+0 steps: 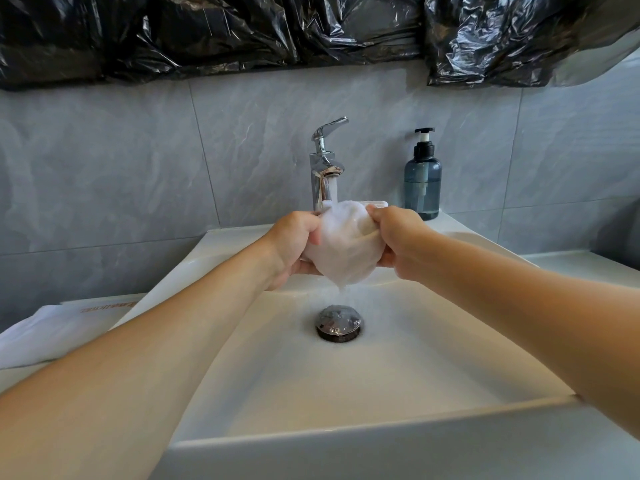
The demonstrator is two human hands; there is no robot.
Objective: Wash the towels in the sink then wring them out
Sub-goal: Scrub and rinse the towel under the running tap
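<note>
Seen from the head camera, both bare forearms reach in from the lower corners toward the middle of the frame, where the two hands meet over a white basin. A bunched white towel (343,244) sits at frame centre, held between them. The left hand (292,247) is clamped on the towel's left side, fingers curled around the cloth, and the right hand (398,242) is clamped on its right side, thumb and fingers pinching the top edge. The hands are close together, parted only by the wad of fabric.

Directly above the towel stands a chrome faucet (323,164) with its lever raised, and a stream of water (333,188) falls from the spout onto the top of the cloth. Water drips from the towel's lowest point toward the metal drain plug (338,323) just below centre. The sink (346,441) fills the lower half of the frame, its near rim running across the bottom.

To the right of the faucet, on the sink's back ledge, stands a blue-tinted soap dispenser (422,178) with a black pump. At the left edge, on the counter (588,261), lies a folded white cloth (45,334). Grey marbled wall tiles (138,161) cover the middle band, and crumpled black plastic sheeting (242,32) hangs across the top.
</note>
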